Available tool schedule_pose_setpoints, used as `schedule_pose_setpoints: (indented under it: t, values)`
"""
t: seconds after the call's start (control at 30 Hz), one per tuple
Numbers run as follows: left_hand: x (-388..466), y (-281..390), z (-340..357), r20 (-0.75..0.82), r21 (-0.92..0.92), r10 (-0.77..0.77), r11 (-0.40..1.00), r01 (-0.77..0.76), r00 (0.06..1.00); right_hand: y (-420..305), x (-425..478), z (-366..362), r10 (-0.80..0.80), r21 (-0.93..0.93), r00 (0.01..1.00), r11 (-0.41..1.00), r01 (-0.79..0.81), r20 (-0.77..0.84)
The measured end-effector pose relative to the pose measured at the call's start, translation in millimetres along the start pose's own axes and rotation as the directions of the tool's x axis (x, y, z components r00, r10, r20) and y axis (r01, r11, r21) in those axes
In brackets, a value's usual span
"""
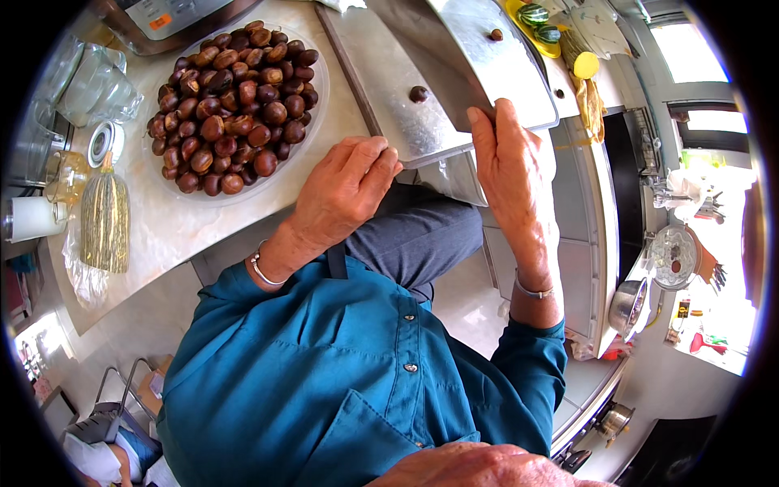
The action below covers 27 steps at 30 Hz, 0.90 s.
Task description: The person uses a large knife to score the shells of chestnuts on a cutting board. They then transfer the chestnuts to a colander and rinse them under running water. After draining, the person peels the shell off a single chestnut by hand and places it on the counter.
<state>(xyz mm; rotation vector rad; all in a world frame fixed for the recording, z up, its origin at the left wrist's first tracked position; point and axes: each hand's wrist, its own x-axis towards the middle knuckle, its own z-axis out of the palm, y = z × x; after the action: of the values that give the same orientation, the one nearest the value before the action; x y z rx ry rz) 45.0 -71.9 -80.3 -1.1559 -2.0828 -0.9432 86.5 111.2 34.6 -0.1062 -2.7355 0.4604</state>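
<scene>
My right hand (514, 170) grips the lower edge of a broad, dark metal panel (447, 67) between thumb and fingers. The panel stands tilted along a shiny metal tray (389, 79); whether the two are joined I cannot tell. One chestnut (419, 94) lies on the tray left of the panel. Another chestnut (496, 35) is on the bright surface (481, 12) to the right. Just below the tray's near corner is my left hand (347, 185), its fingers curled together; anything pinched in them is hidden. Left of it, several brown chestnuts (228, 112) are heaped on a clear round plate (322, 91).
A striped squash (105, 219), a lid (105, 143) and clear plastic containers (94, 82) stand at the table's left. An appliance (164, 24) is behind the plate. A yellow dish (529, 27) holds small striped gourds, near a cut squash (581, 58). Part of a person (100, 453) shows lower left.
</scene>
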Motion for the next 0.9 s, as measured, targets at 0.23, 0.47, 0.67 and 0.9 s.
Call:
schedule_pose_setpoints:
  t: [0.23, 0.47, 0.67, 0.9]
  values:
    - [2, 1, -3, 0.003, -0.019, -0.019, 1.0, 0.019, 1.0, 1, 7, 9, 0.026, -0.115, 0.989, 0.993, -0.009, 0.146]
    - [1, 2, 0, -0.017, -0.026, -0.023, 0.999, 0.023, 1.0, 8, 0, 12, 0.032, -0.006, 0.999, 0.999, -0.032, 0.011]
    - [3, 4, -2, -0.028, -0.029, -0.031, 0.999, 0.03, 0.999, 7, -4, 2, 0.017, -0.05, 1.0, 0.999, -0.017, 0.004]
    - [7, 5, -6, -0.037, -0.128, -0.094, 0.988, 0.089, 0.995, 16, -18, -2, 0.021, -0.001, 0.999, 1.0, -0.021, -0.031]
